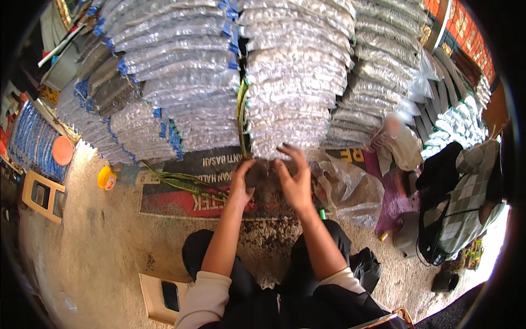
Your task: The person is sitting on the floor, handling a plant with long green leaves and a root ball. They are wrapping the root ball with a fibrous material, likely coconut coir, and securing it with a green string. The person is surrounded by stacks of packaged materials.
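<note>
Two bare hands at centre frame, both pressed against one dark lump of soil (267, 176) held between them over the printed mat (164, 200). Left hand (241, 181): fingers curled round the lump's left side, gripping it. Right hand (294, 181): palm against the right side, fingers spread and partly lifted, so the hold looks looser, though the exact contact is hard to read. Long green leaves (181, 183) trail from the lump leftward across the mat; further green stems (241, 118) rise upward between the stacked bags. Loose soil (268, 233) scattered on the ground just before the person's knees. Stacked clear plastic bags (296, 71) of pale filling form a wall directly behind the hands. Crumpled clear plastic bag (350, 189) just right of the right hand. Small orange cup (106, 177) well to the left. Another person (463, 197) in a checked garment sits at far right, well apart.
</note>
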Demonstrator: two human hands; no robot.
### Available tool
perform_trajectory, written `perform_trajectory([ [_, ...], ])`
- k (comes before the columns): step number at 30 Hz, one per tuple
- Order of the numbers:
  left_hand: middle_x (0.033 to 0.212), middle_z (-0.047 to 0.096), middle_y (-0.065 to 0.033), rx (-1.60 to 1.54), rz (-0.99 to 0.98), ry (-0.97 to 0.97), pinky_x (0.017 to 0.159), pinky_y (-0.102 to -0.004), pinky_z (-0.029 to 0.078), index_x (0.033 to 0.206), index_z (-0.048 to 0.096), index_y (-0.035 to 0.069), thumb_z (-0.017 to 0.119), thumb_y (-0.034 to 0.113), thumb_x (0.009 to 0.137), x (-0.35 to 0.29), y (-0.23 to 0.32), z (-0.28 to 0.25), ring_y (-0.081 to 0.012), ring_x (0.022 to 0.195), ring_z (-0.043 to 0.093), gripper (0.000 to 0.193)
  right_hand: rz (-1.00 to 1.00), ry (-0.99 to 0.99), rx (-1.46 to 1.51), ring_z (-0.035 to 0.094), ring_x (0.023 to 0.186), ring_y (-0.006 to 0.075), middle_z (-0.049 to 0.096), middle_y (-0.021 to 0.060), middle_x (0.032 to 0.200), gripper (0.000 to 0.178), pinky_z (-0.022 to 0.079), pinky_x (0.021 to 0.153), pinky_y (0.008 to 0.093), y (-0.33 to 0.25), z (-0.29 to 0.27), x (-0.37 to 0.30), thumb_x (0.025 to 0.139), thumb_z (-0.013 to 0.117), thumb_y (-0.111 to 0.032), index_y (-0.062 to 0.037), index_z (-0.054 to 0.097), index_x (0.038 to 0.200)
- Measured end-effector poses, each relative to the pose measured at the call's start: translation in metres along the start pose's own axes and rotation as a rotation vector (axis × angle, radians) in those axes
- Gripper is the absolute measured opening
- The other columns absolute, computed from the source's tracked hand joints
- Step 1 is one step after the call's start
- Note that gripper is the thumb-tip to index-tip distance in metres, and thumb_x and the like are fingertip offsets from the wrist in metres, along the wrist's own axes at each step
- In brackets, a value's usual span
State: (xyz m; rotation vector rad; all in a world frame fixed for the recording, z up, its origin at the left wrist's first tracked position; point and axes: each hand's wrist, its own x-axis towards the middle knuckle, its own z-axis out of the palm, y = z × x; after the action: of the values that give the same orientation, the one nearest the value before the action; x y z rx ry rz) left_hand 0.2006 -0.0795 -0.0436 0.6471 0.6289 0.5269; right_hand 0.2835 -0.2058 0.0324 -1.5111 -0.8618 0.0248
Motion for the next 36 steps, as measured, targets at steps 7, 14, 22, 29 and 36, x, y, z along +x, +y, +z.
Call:
perform_trajectory([
  [7,0.096,0.057,-0.0111,-0.128,0.05,-0.158,0.075,-0.0396,0.054,0.108,0.05,0.001,0.065,0.018,0.076,0.005,0.008,0.029,-0.0247,0.092,0.059,0.039,0.128,-0.139,0.299,0.044,0.114,0.0207,0.047,0.0122,0.12,0.022,0.034,0.096,0.0314,-0.063,-0.08,0.004,0.08,0.058,-0.003,-0.0003,0.059,0.102],
  [14,0.106,0.056,-0.0138,-0.059,0.047,-0.093,0.076,-0.0421,0.054,0.112,0.049,-0.001,0.062,0.018,0.078,0.001,0.011,0.001,-0.0273,0.096,0.058,0.041,0.359,-0.566,-0.164,0.058,0.086,0.0193,0.059,0.0128,0.092,0.025,0.046,0.076,0.0323,0.046,-0.112,-0.003,0.079,0.061,-0.015,0.0009,0.06,0.098],
  [22,0.109,0.055,-0.0127,0.061,0.145,-0.024,0.073,-0.0406,0.054,0.117,0.048,0.002,0.059,0.015,0.079,0.0,0.018,-0.02,-0.0258,0.094,0.058,0.042,0.18,-1.385,-1.049,0.051,0.104,0.0273,0.051,0.0119,0.117,0.036,0.04,0.084,0.0446,0.19,-0.011,-0.029,0.082,0.054,-0.031,-0.0072,0.057,0.11],
  [29,0.106,0.056,-0.0123,-0.038,0.152,-0.024,0.074,-0.0411,0.053,0.116,0.05,0.004,0.061,0.012,0.077,-0.004,0.002,-0.033,-0.0266,0.094,0.058,0.041,-0.403,-1.215,-1.056,0.037,0.12,0.0291,0.043,0.0118,0.125,0.043,0.032,0.095,0.0507,0.261,0.077,-0.112,0.083,0.054,-0.026,-0.0074,0.047,0.122],
  [36,0.108,0.055,-0.013,-0.056,0.126,-0.058,0.073,-0.0446,0.054,0.116,0.051,0.003,0.061,0.011,0.077,-0.013,0.002,-0.033,-0.028,0.093,0.059,0.041,-0.392,-1.126,-1.248,0.037,0.118,0.0282,0.039,0.0117,0.126,0.038,0.032,0.098,0.0503,0.253,0.097,-0.135,0.085,0.054,-0.022,-0.0082,0.048,0.12],
])
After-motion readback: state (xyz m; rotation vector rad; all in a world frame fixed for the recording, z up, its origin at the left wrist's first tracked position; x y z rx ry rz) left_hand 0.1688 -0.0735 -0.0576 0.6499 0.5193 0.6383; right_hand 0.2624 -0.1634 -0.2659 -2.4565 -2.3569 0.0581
